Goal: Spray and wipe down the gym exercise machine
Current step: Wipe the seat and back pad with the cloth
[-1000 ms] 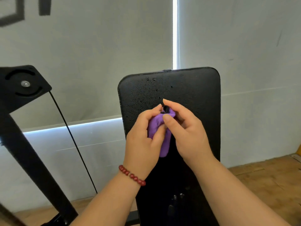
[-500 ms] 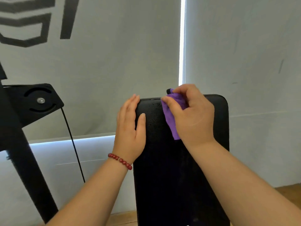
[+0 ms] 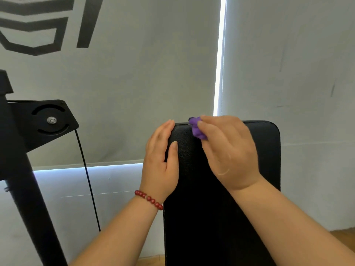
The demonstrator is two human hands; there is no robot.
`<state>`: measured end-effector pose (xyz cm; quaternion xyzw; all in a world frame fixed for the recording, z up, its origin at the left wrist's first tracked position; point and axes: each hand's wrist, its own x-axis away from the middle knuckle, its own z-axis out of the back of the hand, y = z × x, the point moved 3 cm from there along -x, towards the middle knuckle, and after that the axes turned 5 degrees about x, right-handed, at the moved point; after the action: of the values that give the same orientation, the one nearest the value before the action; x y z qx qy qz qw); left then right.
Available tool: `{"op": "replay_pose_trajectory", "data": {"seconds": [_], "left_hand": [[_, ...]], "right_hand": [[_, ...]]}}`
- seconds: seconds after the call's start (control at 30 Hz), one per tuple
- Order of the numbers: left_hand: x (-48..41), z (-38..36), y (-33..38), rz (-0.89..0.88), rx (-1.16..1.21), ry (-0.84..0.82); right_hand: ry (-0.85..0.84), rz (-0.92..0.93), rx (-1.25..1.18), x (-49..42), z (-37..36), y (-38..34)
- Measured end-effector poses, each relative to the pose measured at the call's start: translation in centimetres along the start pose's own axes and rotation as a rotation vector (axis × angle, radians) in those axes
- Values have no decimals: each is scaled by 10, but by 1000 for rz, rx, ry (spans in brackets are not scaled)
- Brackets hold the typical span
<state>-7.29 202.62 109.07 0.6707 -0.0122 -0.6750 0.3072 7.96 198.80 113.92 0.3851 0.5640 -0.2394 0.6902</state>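
Behind the black pad (image 3: 201,217) hang grey roller blinds (image 3: 144,83), with a bright slit of daylight between them just above the pad's top edge and a dark printed logo far up to the pad's left. The pad itself stands upright, tall and leather-grained with rounded upper corners, and runs down out of sight. Well to the left of the pad rises the machine's black frame (image 3: 23,179), a slanted post carrying an angular pulley plate (image 3: 48,121) with a silver bolt at its centre. A thin black cable (image 3: 88,179) drops from that plate, in the gap between frame and pad. A strip of wooden floor (image 3: 343,239) shows low to the pad's right.

The right hand (image 3: 230,150) is up at the pad's top edge, left of centre, its fingers bunched around a purple cloth (image 3: 196,129) that is pressed against the pad just under the rim. The left hand (image 3: 161,166) lies flat and relaxed on the pad's upper left corner, fingers straight along the side edge, thumb on the front face, holding nothing. A red bead bracelet (image 3: 148,199) circles the left wrist, just beside the pad's left edge.
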Motion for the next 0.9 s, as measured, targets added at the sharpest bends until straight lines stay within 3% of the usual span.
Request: {"op": "replay_pose_trajectory", "data": {"seconds": [0.1, 0.37, 0.6, 0.9], "left_hand": [[0, 0, -1, 5, 5, -10], [1, 0, -4, 6, 36, 5], [0, 2, -6, 12, 89, 9], [3, 2, -7, 143, 246, 53]], "right_hand": [[-113, 22, 19, 23, -13, -1], [-79, -57, 7, 32, -10, -8], [-221, 19, 58, 30, -10, -2], [-168, 14, -24, 24, -18, -9]]}}
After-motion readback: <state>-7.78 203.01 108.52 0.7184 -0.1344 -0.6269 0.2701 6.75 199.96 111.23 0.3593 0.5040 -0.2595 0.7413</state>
